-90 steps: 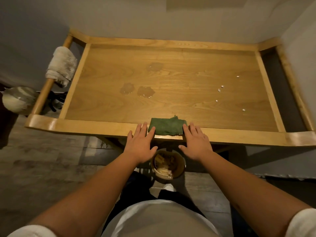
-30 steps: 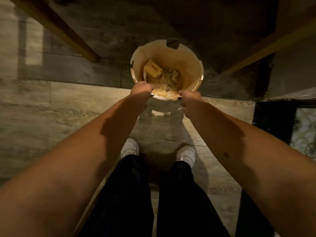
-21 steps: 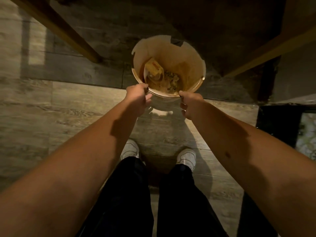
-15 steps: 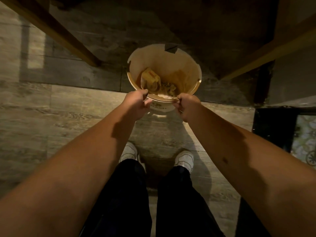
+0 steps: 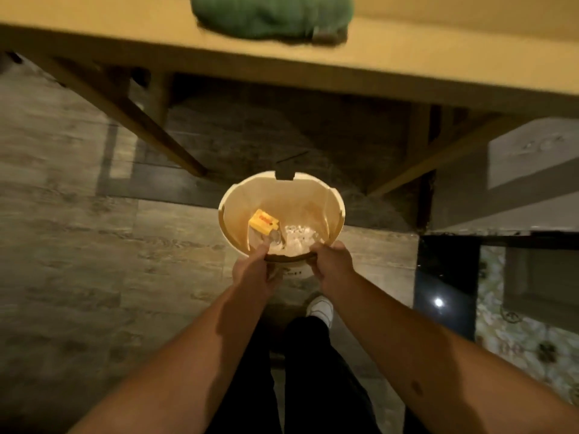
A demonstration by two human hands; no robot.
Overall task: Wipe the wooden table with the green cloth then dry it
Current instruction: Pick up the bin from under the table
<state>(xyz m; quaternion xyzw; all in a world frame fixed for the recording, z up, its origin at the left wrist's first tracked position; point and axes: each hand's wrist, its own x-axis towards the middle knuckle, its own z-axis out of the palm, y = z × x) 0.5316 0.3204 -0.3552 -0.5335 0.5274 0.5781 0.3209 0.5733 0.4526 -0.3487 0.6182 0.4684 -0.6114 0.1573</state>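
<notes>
Two hands grip the near rim of a cream bucket (image 5: 313,198), left hand (image 5: 253,274) beside right hand (image 5: 331,267). The green cloth (image 5: 269,14) lies on the tabletop's (image 5: 407,54) near edge.

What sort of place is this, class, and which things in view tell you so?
Probably a room in a home, though that is a guess. A wooden table stands on a wood-look plank floor, a green cloth lies on its edge, and both hands hold a small bin of scraps.
</notes>
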